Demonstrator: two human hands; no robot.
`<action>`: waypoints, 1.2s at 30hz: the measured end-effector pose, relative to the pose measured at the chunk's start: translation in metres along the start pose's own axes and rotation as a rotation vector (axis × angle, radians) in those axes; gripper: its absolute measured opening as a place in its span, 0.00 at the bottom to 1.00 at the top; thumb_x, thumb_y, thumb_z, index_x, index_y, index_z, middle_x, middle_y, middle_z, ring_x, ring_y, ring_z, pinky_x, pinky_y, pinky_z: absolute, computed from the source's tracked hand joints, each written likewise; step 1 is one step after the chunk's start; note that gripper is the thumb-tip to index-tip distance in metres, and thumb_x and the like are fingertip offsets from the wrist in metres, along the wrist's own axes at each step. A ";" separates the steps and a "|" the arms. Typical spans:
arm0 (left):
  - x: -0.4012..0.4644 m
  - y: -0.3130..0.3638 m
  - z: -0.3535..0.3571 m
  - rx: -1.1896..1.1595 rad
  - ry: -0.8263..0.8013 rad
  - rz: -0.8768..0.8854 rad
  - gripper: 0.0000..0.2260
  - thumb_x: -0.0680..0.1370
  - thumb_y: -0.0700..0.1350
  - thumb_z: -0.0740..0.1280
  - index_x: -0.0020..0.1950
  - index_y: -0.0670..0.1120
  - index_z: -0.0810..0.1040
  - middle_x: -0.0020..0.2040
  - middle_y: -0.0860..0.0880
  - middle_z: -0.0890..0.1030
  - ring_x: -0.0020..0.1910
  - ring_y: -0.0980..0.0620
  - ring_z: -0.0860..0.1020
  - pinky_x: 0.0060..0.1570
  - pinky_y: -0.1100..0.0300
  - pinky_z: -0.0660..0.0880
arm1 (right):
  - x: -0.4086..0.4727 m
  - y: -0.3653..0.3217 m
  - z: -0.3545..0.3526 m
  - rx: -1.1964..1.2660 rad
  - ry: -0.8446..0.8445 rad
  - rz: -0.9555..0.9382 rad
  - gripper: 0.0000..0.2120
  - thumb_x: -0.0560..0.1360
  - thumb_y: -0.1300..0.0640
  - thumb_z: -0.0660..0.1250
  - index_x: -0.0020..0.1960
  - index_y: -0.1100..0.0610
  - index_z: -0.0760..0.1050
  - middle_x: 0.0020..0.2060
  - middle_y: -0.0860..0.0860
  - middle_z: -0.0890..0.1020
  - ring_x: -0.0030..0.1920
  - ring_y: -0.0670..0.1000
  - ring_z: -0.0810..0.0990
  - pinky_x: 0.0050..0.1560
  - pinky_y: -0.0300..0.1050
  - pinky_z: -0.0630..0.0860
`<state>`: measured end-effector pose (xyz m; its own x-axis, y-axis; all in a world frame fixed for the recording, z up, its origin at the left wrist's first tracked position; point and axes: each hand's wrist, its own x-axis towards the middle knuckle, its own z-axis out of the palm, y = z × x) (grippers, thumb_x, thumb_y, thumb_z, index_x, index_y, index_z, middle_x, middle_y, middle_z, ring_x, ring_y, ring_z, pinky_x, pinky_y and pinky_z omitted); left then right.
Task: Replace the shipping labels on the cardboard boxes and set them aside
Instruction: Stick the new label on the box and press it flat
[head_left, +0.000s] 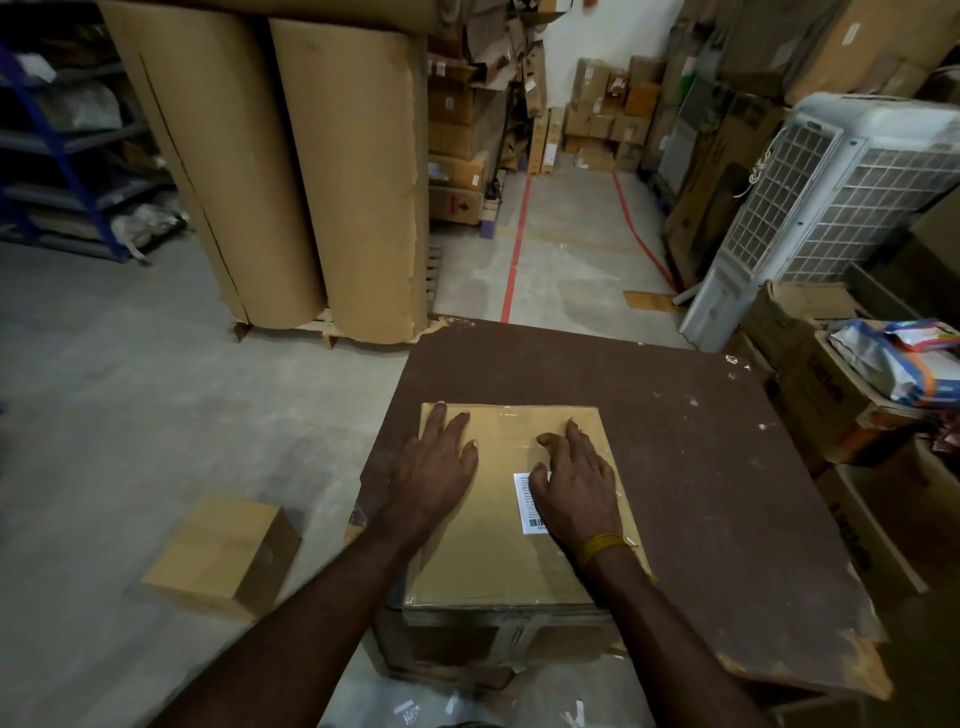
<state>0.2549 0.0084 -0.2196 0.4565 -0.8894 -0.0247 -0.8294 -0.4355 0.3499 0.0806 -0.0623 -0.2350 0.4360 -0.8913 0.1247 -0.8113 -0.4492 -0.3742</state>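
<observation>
My left hand (436, 462) lies flat on the box (511, 561), fingers reaching its far-left edge; my right hand (574, 486) presses the label (525, 501), fingers loose. Bare table (701, 467) spreads rightward.

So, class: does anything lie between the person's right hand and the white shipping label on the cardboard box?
Nothing visible: the right hand already rests on the white shipping label, partly covering it, atop the flat brown cardboard box.

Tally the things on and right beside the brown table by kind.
Taped brown cardboard box on the table: 1
Small plain cardboard box on the floor: 1
White barcode shipping label: 1
Hands, left and right, flat on the taped box: 2
Total: 5
</observation>
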 end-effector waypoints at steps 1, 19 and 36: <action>0.000 0.000 0.000 -0.001 0.000 -0.001 0.24 0.85 0.57 0.51 0.81 0.54 0.55 0.82 0.50 0.51 0.79 0.47 0.58 0.74 0.49 0.59 | 0.000 0.000 0.000 0.012 0.002 0.009 0.17 0.80 0.52 0.59 0.68 0.49 0.69 0.79 0.55 0.58 0.78 0.54 0.57 0.73 0.54 0.58; 0.000 -0.002 0.002 -0.011 0.011 0.007 0.24 0.85 0.57 0.51 0.80 0.54 0.57 0.82 0.50 0.51 0.78 0.47 0.61 0.73 0.47 0.61 | 0.000 0.001 0.002 -0.048 0.004 -0.027 0.17 0.80 0.52 0.58 0.68 0.43 0.69 0.79 0.57 0.59 0.78 0.57 0.59 0.73 0.56 0.60; 0.002 -0.003 0.005 -0.002 0.002 -0.008 0.24 0.84 0.58 0.51 0.80 0.55 0.55 0.82 0.50 0.51 0.77 0.45 0.62 0.73 0.46 0.62 | 0.000 0.002 0.001 -0.010 0.028 -0.041 0.16 0.79 0.54 0.60 0.66 0.45 0.71 0.77 0.56 0.62 0.77 0.57 0.59 0.72 0.56 0.61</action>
<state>0.2570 0.0073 -0.2255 0.4635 -0.8857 -0.0254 -0.8253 -0.4419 0.3517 0.0792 -0.0631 -0.2371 0.4584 -0.8732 0.1654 -0.7968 -0.4863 -0.3586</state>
